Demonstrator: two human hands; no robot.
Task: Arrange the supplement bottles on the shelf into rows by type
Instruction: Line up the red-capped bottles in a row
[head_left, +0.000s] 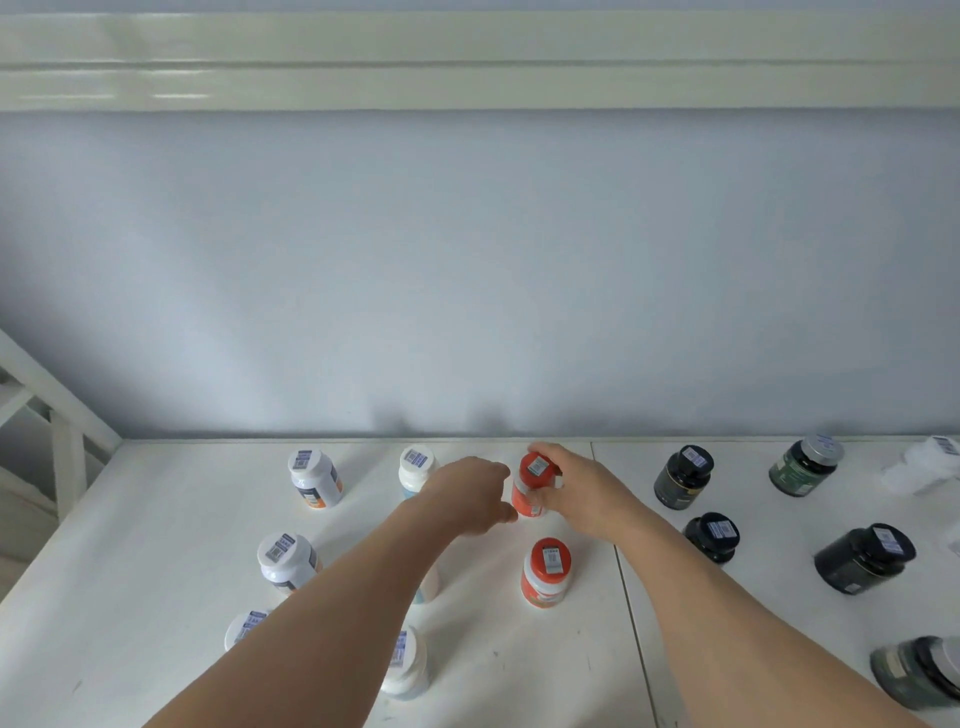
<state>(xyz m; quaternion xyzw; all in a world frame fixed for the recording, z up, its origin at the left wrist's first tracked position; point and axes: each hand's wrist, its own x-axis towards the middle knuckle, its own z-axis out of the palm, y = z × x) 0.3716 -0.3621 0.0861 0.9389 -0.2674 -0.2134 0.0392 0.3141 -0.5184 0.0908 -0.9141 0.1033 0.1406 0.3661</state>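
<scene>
While both arms reach across the white shelf (156, 519), the right hand (582, 493) wraps its fingers (543, 451) around the far orange bottle (530, 486), thumb low on the body and fingertips curled over the cap's far edge, so it is closed on that bottle. The left hand (467, 499) sits just beside the same bottle on its left, fingers curled inward near the label; whether it actually grips or only steadies, I cannot tell. The bottle stands upright in the back row, with a second orange bottle (545, 571) directly in front of it, nearer the person. White bottles with blue labels (314, 478) line up to the left, dark jars (683, 475) to the right.

By my judgement this is a rigid plastic bottle, light to moderate in weight, its glossy wrap a little slick. The straight body below the cap looks the surest place to hold; the cap alone could twist. Tall and narrow, it may tip if nudged sideways, so lifting clear beats sliding.
</scene>
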